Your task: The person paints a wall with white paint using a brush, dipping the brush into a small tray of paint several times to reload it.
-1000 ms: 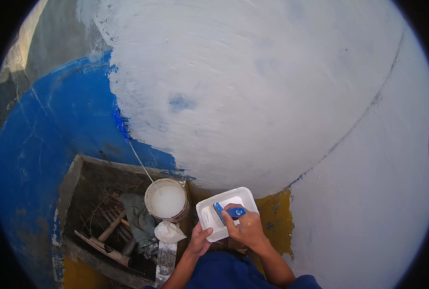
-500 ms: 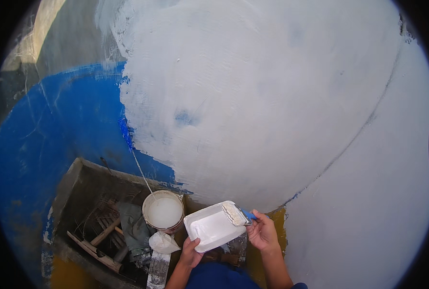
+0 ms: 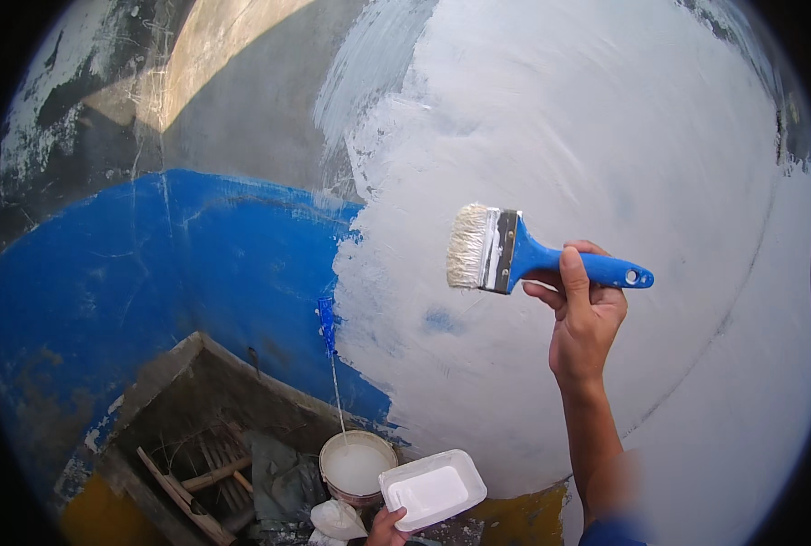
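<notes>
My right hand (image 3: pixel 589 318) grips a wide paintbrush (image 3: pixel 542 253) by its blue handle, raised in front of the wall. Its pale bristles point left and carry white paint. Low in the view, my left hand (image 3: pixel 388 528) holds a white rectangular tray (image 3: pixel 465 462) by its near left corner, thumb over the rim. White paint lies in the tray's bottom. Behind both spreads the wall, its large white-painted area (image 3: pixel 533 382) meeting a blue area (image 3: pixel 233 264) on the left along a ragged edge.
Beside the tray stands a bucket (image 3: pixel 358 466) of white liquid, a thin stick with a blue end (image 3: pixel 326 326) leaning out of it. A white bag (image 3: pixel 337 520) sits just below. At lower left, a concrete-walled recess (image 3: pixel 173 382) holds wooden pieces (image 3: pixel 210 478) and a grey cloth (image 3: pixel 283 478).
My right hand has lifted the paintbrush from over the tray up before the wall. The tray, still in my left hand, now appears lower, and the view has tilted upward.
</notes>
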Available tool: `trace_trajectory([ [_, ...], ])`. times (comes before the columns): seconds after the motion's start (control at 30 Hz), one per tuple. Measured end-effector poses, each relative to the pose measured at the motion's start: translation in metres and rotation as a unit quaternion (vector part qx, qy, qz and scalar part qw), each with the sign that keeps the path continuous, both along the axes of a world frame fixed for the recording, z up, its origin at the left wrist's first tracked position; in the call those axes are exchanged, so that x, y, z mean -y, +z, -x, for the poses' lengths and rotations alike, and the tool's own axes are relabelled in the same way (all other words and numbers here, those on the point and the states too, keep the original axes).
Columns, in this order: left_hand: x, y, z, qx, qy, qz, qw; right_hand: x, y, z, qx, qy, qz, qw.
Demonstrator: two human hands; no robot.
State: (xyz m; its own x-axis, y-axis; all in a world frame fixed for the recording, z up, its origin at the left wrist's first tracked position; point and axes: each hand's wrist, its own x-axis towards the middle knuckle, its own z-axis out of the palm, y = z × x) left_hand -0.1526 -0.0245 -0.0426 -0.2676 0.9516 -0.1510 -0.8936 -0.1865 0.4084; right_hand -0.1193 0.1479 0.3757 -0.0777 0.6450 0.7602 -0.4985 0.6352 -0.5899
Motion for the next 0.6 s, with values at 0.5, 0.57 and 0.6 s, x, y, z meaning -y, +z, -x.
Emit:
trace_trajectory([
  [0.5, 0.003, -0.009, 0.017, -0.008, 0.019, 0.005, 1.000, -0.022, -0.084, 0.281, 0.446, -0.143, -0.523, 0.712],
  [0.57, 0.005, -0.002, 0.018, 0.000, 0.017, -0.021, 1.000, -0.034, -0.041, 0.278, 0.407, -0.177, -0.464, 0.767],
  [0.6, 0.009, 0.002, 0.017, 0.007, 0.017, -0.032, 0.999, -0.047, -0.012, 0.272, 0.339, -0.221, -0.511, 0.758],
])
